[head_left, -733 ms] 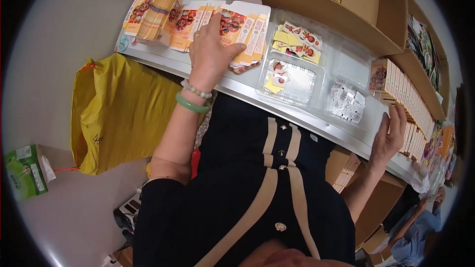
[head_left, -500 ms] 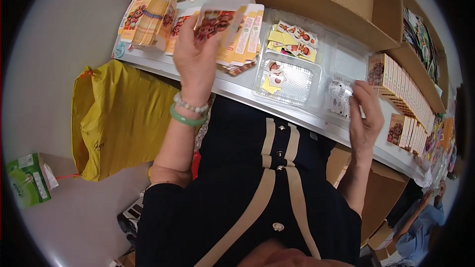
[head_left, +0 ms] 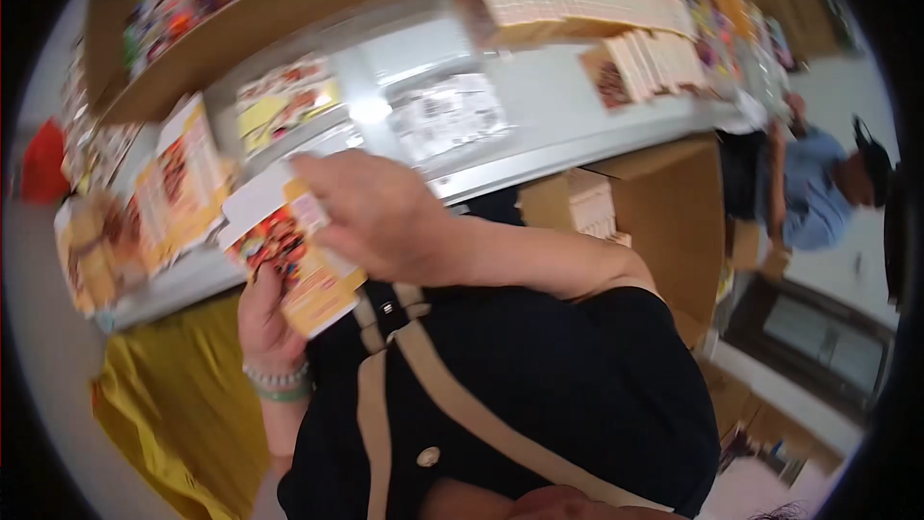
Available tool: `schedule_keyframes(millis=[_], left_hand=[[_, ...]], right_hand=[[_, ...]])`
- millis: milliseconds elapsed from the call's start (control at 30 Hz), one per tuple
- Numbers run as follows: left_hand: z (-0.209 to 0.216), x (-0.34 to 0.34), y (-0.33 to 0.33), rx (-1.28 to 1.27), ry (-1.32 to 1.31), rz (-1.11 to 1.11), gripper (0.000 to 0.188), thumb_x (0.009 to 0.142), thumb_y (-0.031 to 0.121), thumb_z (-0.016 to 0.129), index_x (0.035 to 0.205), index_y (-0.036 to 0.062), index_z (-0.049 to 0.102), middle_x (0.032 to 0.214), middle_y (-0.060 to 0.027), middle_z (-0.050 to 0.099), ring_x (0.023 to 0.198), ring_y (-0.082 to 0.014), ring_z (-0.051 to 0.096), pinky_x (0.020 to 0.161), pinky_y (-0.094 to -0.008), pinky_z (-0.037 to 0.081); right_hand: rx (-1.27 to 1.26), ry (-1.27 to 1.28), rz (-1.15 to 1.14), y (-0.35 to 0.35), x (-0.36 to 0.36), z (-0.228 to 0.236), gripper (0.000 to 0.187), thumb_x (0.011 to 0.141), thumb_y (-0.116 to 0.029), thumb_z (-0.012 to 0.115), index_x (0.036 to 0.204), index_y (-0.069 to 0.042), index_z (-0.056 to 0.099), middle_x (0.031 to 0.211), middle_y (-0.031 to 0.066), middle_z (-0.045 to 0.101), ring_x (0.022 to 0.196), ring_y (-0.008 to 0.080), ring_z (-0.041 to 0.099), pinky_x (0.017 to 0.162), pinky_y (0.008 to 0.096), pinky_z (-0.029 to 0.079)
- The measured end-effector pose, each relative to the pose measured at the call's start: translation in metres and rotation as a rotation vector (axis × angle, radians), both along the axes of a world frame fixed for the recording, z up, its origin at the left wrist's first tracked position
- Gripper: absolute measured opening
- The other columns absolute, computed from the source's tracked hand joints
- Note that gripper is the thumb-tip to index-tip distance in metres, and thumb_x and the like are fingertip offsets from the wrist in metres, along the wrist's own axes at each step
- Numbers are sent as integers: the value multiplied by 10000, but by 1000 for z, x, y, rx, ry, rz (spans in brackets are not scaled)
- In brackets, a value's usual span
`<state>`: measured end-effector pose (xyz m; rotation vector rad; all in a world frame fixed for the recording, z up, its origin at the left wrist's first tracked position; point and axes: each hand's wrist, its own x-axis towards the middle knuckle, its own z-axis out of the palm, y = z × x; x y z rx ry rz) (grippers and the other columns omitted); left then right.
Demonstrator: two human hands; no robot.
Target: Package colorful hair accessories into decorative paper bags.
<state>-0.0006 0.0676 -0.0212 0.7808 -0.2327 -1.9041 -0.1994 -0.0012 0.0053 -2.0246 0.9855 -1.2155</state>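
Observation:
In front of my chest, both hands hold a small orange printed carton [head_left: 306, 274] with white flaps. My left hand [head_left: 269, 323], wearing bracelets, is closed on its lower left side, thumb on the printed face. My right hand [head_left: 375, 217] reaches across and grips its upper right edge by a flap; some fingers are hidden behind it. More flat cartons [head_left: 178, 188] lie overlapped on the table to the left, beside a banded bundle of them [head_left: 94, 260]. Beyond my hands, a clear plastic tray holds sticker pieces [head_left: 289, 101] and small black-and-white printed packets [head_left: 448, 120].
A long cardboard tray [head_left: 318, 5] with colourful small items runs along the back. Rows of filled-out cartons [head_left: 577, 0] stand far right. An open cardboard box [head_left: 664, 221] sits below the table edge, a yellow bag [head_left: 183, 395] at lower left. A person in blue [head_left: 813, 193] is at right.
The view has swung to the right. My left hand has brought the carton from above the stack toward my chest, and my right hand has left the packets and taken hold of the carton.

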Motion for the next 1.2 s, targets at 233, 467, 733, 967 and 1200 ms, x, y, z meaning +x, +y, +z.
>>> schedule_keyframes(millis=[233, 467, 733, 967, 1200], left_hand=[[1, -20, -1, -195, -273, -288, 710, 906, 455, 518, 1398, 9, 267, 1371, -117, 419, 1230, -251, 455, 1024, -399, 374], [19, -34, 4, -257, -327, -386, 768, 824, 431, 668, 1380, 44, 305, 1344, -106, 433, 1215, -225, 465, 1014, -379, 396], [6, -38, -15, -182, -388, -172, 592, 600, 74, 803, 1130, 8, 547, 1016, -42, 625, 897, -132, 597, 802, -267, 488], [7, -37, -6, -262, -569, -104, 497, 708, 58, 772, 1140, -16, 536, 1028, -61, 627, 941, -129, 602, 834, -272, 495], [15, -31, -6, -332, -468, -63, 403, 823, 132, 701, 1156, -20, 532, 1078, -80, 606, 958, -110, 579, 849, -259, 481]], right_hand=[[-181, 254, 145, 0, -20, 7, 256, 736, -15, 599, 989, -55, 587, 1339, 244, 356, 1318, 451, 261, 1013, 504, 349], [70, 138, 482, 2, -18, 18, 117, 712, -68, 613, 828, -53, 622, 1328, 221, 388, 1327, 415, 272, 1048, 529, 271], [242, -19, 476, -5, -24, 13, 438, 647, -65, 719, 1074, -90, 622, 1432, 180, 329, 1321, 362, 322, 1080, 451, 261], [587, -17, 420, 10, -32, -5, 474, 764, -81, 708, 1201, -16, 535, 1159, 104, 581, 1071, 182, 534, 937, 302, 396], [601, 54, 257, 12, -27, 6, 260, 846, -102, 640, 1067, 11, 563, 985, 74, 621, 914, 152, 582, 813, 295, 454]])
